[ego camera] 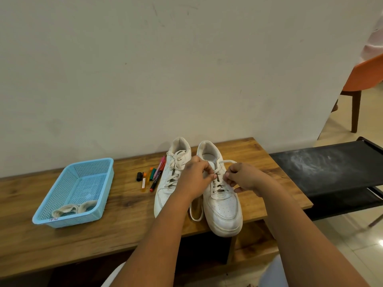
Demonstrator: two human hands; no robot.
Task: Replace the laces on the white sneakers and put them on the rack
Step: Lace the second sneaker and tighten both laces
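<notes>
Both hands are pinching the lace (227, 161) on the right sneaker (222, 204): left hand (196, 179) has it at the upper eyelets, right hand (241, 179) has the other end, which loops up over its knuckles. That shoe sits toe-out at the near edge of the wooden bench (124, 224). The left sneaker (165, 191) is right beside it, fully laced. Some markers (153, 177) lie just left of the shoes, and a blue plastic basket (62, 219) with a bundle of laces (70, 209) inside is farther left. The black shoe rack (331, 168) stands off the bench's right end.
</notes>
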